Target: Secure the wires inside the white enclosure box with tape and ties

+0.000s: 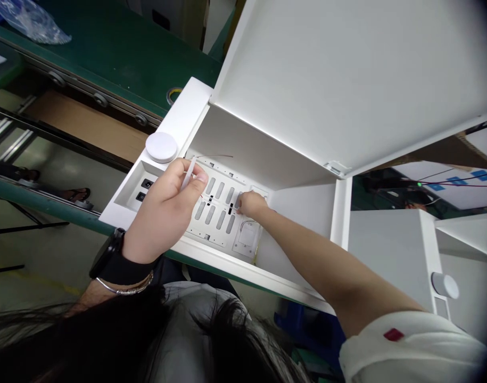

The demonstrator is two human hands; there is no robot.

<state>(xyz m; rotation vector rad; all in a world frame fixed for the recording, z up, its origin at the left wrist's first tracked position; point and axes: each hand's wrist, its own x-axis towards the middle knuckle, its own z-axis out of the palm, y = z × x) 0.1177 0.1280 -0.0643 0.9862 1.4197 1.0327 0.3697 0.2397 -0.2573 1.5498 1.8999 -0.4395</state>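
Note:
Pinched between the thumb and fingers of my left hand (165,210) is a thin white strip (189,173), held tilted over the near-left edge of an open white cabinet (303,202). A fine brown wire (215,156) seems to run from its upper end. My right hand (252,204) reaches down inside the cabinet, its fingers closed against a white slotted panel (216,226). What those fingers grip, if anything, is hidden. Small black connectors (230,208) sit on the panel beside them. A square white plate with thin wires (247,236) lies close to my right hand.
The cabinet's large white lid (355,69) stands raised at the back. A round white knob (161,147) sits at its left corner, near black sockets (147,183). Behind are a green bench (119,58) and a tape roll (173,96). Another white cabinet (387,239) stands right.

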